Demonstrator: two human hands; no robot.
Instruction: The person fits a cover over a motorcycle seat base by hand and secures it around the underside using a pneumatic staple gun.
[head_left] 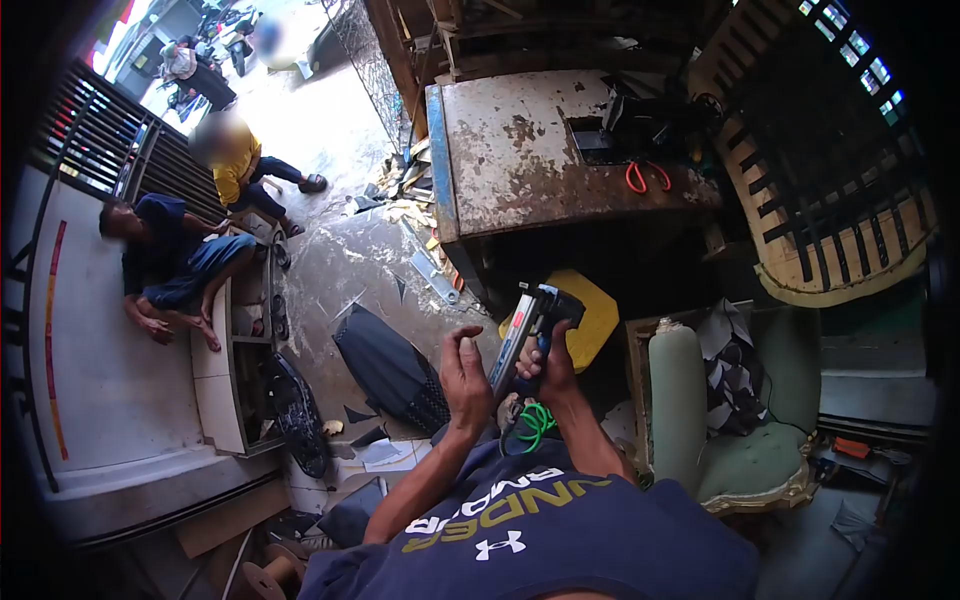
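In the lower middle of the head view, my right hand is wrapped round the handle of a pneumatic staple gun. The tool's long silver magazine slants upward, and its black head is at the top right. A coiled green air hose hangs below the handle. My left hand is raised just left of the magazine, fingers stretched upward, holding nothing I can see. Left of it, a long black padded piece like a motorcycle seat lies on the floor.
A worn table bears a black sewing machine and orange-handled scissors. A yellow stool stands beyond my hands; a green armchair is at right. Another black seat leans left, near two seated people.
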